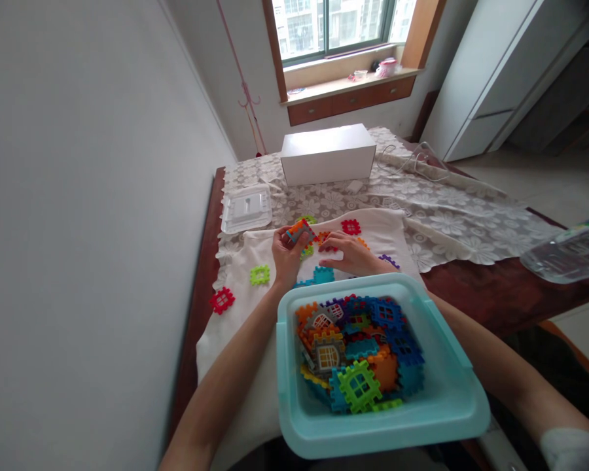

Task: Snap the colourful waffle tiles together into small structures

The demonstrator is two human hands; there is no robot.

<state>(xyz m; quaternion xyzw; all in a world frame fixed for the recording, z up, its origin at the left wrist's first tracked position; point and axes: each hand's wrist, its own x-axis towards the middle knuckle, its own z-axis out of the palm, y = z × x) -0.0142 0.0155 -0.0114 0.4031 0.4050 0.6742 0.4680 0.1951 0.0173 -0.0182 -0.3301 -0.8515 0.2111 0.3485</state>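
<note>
My left hand [288, 252] is closed around a small joined block of interlocking plastic pieces [300, 230] in orange, grey, blue and red, held up over the white cloth. Close to its right is my right hand [346, 254], thumb and fingers apart, over orange and red notched pieces [323, 238]; whether it touches them I cannot tell. A red window piece [351, 227] lies just beyond the right hand. Blue pieces [322, 275] rest below the hands, partly hidden by the tub. On the left are a lime green window piece [260, 275] and a red one [222, 300].
Nearest me is a turquoise tub [442, 418] holding many mixed notched pieces. A white box [328, 163] and a white plastic lid [247, 208] stand farther back on the patterned tablecloth [442, 229]. A clear plastic container [569, 255] is at the right. The wall is close on the left.
</note>
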